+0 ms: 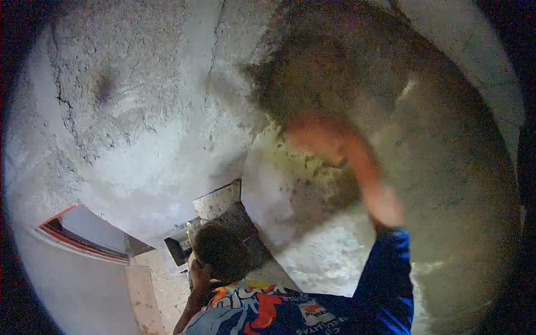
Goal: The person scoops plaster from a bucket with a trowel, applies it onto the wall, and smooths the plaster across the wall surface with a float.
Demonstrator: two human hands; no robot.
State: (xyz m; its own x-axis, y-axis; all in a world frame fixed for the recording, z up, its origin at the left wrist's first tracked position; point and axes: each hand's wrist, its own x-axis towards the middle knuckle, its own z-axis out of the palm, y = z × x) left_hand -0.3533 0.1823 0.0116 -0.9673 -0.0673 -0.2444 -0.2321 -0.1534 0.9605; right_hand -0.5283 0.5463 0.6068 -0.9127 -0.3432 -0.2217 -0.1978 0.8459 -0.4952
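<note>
My right hand is a blur of motion over the wet patch of a rough wall. Its bare forearm rises from a blue sleeve. Smearing hides the fingers and anything in them. Low in the view, my left hand curls against the left side of a dark round thing, perhaps a vessel, which sits in front of my printed shirt. Brown wet material covers much of the wall beyond my right hand. Pale, cracked surface shows to its left.
Below the wall lies a pale speckled slab, with dark box-like pieces beside it. At the lower left is a red-edged frame around a grey panel. Light tiles cover the floor near my left arm.
</note>
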